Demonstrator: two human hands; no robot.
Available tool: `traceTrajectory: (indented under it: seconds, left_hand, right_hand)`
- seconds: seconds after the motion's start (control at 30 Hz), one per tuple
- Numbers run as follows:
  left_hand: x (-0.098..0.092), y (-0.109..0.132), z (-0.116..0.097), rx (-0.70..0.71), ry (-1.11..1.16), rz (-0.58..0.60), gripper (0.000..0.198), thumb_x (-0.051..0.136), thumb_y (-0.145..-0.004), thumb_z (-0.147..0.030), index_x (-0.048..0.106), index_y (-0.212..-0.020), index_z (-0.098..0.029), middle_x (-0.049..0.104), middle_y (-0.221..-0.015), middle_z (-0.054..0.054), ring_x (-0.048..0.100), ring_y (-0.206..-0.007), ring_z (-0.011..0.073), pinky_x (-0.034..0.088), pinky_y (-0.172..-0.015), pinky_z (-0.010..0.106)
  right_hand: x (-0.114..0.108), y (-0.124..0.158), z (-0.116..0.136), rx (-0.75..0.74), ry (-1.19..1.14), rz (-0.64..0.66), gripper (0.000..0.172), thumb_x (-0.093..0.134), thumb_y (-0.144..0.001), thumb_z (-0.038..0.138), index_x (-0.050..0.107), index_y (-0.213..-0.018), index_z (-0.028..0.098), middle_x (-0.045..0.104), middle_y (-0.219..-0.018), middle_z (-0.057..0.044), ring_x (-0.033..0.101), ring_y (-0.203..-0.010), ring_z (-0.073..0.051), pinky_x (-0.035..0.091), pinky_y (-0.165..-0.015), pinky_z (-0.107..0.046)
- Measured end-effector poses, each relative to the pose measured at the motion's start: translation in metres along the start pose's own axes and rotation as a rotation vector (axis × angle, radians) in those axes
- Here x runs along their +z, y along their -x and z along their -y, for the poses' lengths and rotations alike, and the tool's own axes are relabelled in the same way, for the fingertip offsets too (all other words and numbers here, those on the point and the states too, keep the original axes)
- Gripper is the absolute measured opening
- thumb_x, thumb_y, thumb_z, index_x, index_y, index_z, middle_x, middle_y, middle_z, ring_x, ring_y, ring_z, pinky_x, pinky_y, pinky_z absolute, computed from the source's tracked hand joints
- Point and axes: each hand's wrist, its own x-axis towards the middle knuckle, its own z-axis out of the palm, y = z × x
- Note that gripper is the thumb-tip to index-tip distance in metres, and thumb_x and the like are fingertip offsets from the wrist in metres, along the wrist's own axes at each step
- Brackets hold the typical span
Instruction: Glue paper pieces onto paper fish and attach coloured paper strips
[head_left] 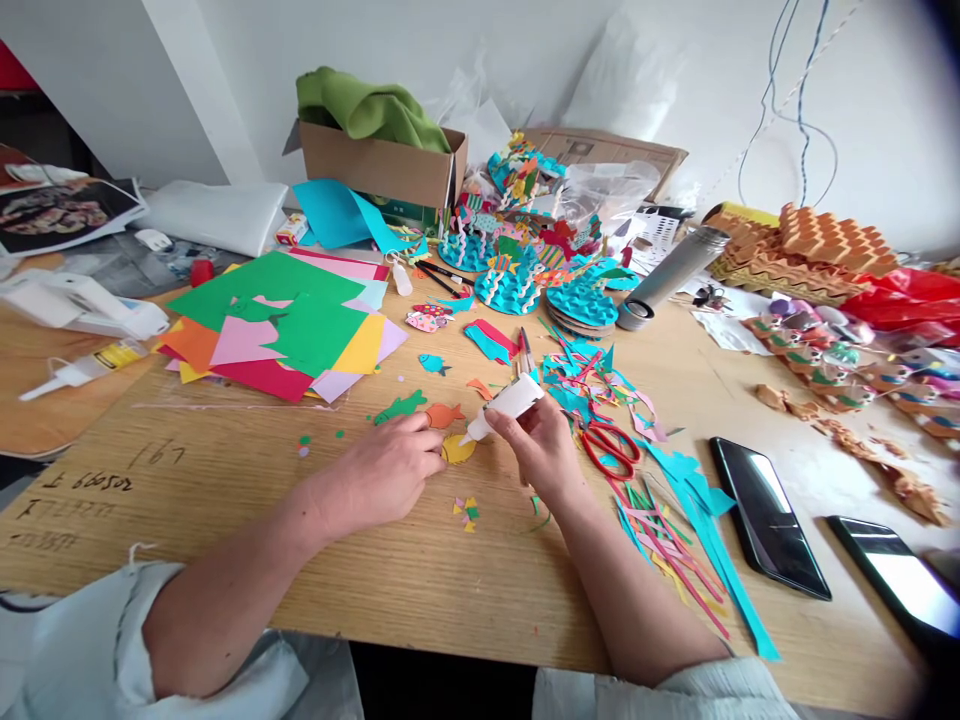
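My right hand [541, 448] is wrapped round a small white glue bottle [510, 402], tilted with its nozzle down onto a yellow paper cutout [458, 450] on the wooden table [225, 520]. My left hand [386, 472] is closed, its fingertips pinching the left edge of that yellow cutout. Just beyond lie an orange paper fish [444, 414] and a green paper fish [398, 407]. Small paper scraps [466, 512] lie near my wrists.
Red scissors [609, 449] lie among paper strips right of my right hand. Two phones [769, 515] [896, 580] rest at the right. A stack of coloured sheets [277, 325] lies at the left, and a second glue bottle [79, 370]. Paper crafts [517, 275] and a cardboard box [382, 165] stand behind.
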Motion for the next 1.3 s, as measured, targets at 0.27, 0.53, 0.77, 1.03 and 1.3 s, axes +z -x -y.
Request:
traceTrajectory:
  seconds: [0.27, 0.53, 0.77, 1.03, 1.3]
  left_hand:
    - [0.001, 0.000, 0.001, 0.016, 0.003, -0.032, 0.028, 0.048, -0.083, -0.005, 0.072, -0.090, -0.020, 0.067, -0.093, 0.007, 0.053, -0.099, 0.0223, 0.047, -0.092, 0.038]
    - [0.001, 0.000, 0.001, 0.012, 0.013, -0.037, 0.030, 0.048, -0.083, -0.004, 0.071, -0.094, -0.020, 0.067, -0.092, 0.006, 0.054, -0.098, 0.0221, 0.047, -0.091, 0.036]
    - [-0.001, -0.001, 0.000, -0.009, 0.004, 0.004, 0.029, 0.046, -0.086, -0.005, 0.071, -0.095, -0.018, 0.067, -0.094, 0.007, 0.054, -0.102, 0.0231, 0.046, -0.096, 0.039]
    - [0.003, 0.000, 0.001, 0.011, 0.011, -0.049, 0.032, 0.049, -0.083, -0.005, 0.071, -0.100, -0.021, 0.069, -0.099, 0.006, 0.054, -0.107, 0.0230, 0.041, -0.105, 0.043]
    - [0.005, 0.001, 0.002, 0.018, 0.008, -0.059, 0.034, 0.050, -0.084, -0.006, 0.070, -0.106, -0.023, 0.069, -0.105, 0.006, 0.054, -0.110, 0.0230, 0.041, -0.106, 0.044]
  right_hand:
    - [0.003, 0.004, -0.001, -0.067, 0.155, -0.018, 0.026, 0.070, -0.078, 0.041, 0.057, -0.085, 0.019, 0.067, -0.077, -0.003, 0.060, -0.068, -0.017, 0.047, -0.063, -0.030]
    - [0.006, 0.007, 0.001, -0.064, 0.246, -0.029, 0.030, 0.069, -0.078, 0.043, 0.057, -0.091, 0.019, 0.067, -0.081, -0.004, 0.061, -0.068, -0.017, 0.047, -0.061, -0.029]
    - [0.011, 0.012, 0.003, -0.185, 0.254, 0.028, 0.023, 0.068, -0.081, 0.035, 0.053, -0.092, 0.021, 0.065, -0.081, -0.001, 0.060, -0.070, -0.016, 0.048, -0.063, -0.027]
    - [0.012, 0.016, 0.009, -0.327, 0.394, 0.057, 0.019, 0.065, -0.083, 0.030, 0.050, -0.089, 0.022, 0.059, -0.080, 0.000, 0.056, -0.070, -0.016, 0.044, -0.062, -0.026]
    - [0.010, 0.018, 0.015, -0.390, 0.442, 0.084, 0.016, 0.063, -0.084, 0.028, 0.048, -0.088, 0.022, 0.056, -0.079, 0.000, 0.054, -0.070, -0.016, 0.042, -0.060, -0.027]
